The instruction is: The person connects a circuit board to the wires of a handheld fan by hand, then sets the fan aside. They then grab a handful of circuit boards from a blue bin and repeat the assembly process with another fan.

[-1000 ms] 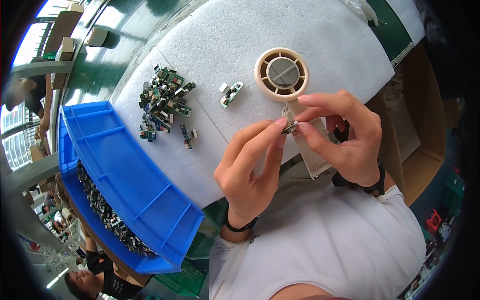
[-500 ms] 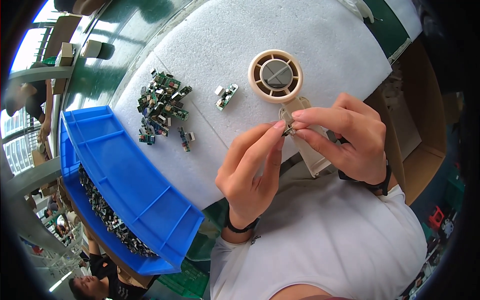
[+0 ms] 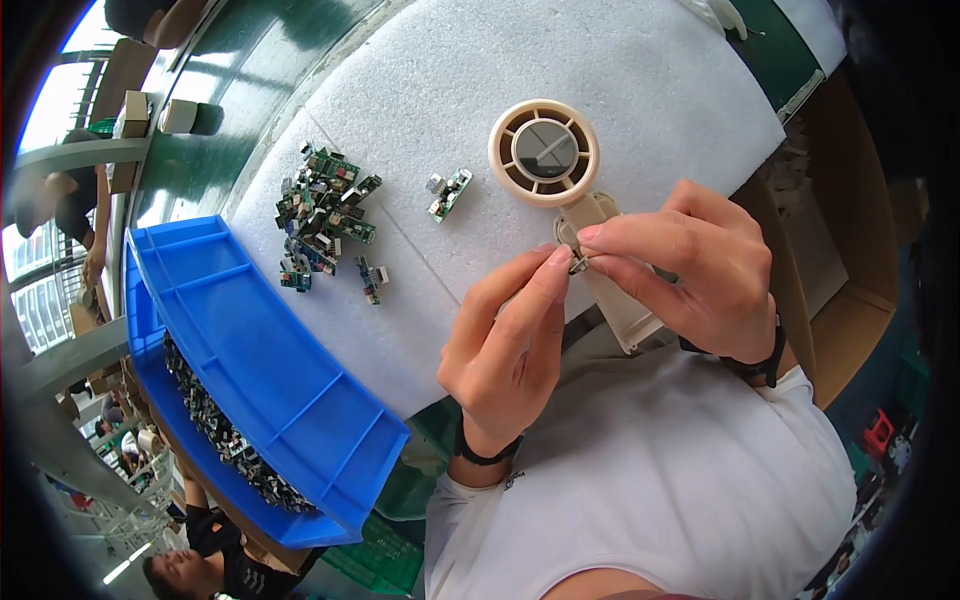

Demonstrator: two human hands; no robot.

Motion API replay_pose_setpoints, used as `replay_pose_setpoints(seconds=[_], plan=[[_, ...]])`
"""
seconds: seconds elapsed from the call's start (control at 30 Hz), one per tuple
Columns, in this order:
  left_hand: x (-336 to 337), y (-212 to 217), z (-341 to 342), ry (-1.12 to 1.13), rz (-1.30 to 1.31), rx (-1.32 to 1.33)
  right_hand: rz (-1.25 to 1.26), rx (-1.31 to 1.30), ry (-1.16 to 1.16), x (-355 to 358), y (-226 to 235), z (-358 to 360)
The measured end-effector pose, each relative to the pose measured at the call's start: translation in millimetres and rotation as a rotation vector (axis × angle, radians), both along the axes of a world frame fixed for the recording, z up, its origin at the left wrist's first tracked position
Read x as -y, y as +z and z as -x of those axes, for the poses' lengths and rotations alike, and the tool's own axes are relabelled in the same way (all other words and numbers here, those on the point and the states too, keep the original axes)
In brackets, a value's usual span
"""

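Observation:
A cream handheld fan (image 3: 545,152) lies face up, its round, spoked head on the white foam sheet. Its handle (image 3: 625,315) stretches toward my body, open like a hollow shell, partly behind my hands. Above the top of the handle, my left hand (image 3: 505,345) is closed, pinching a small dark-and-metal part (image 3: 578,264) with thumb and forefinger. My right hand (image 3: 705,275) is also closed, its thumb and forefinger pressed to the same part from the right. Fingertips cover most of it, so its exact kind is unclear.
On the white foam sheet (image 3: 420,90) are a heap of small green circuit boards (image 3: 325,205) and two loose ones, one board (image 3: 450,195) nearer the fan. A blue bin (image 3: 270,340) holding many boards stands left. At right is an open cardboard box (image 3: 850,300). Other people are at left.
The small part has turned slightly between my fingertips. The fan's head has shifted a little to the left in view. Both hands keep their pinch.

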State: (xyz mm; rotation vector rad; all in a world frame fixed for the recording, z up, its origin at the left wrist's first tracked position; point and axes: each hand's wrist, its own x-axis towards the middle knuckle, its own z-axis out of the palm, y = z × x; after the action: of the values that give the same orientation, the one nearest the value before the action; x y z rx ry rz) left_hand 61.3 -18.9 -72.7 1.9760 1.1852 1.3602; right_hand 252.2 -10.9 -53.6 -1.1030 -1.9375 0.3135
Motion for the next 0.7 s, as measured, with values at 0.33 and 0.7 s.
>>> replay_pose_setpoints(seconds=[0.33,0.7], plan=[[4.2,-7.9,-12.1,0.106,-0.158,-0.111,0.459,-0.390,-0.034,9.3,8.9,3.6],[14.2,-27.6,-14.4,0.165,-0.250,-0.185,0.508,-0.636,-0.010,18.8,-16.4,19.1]])
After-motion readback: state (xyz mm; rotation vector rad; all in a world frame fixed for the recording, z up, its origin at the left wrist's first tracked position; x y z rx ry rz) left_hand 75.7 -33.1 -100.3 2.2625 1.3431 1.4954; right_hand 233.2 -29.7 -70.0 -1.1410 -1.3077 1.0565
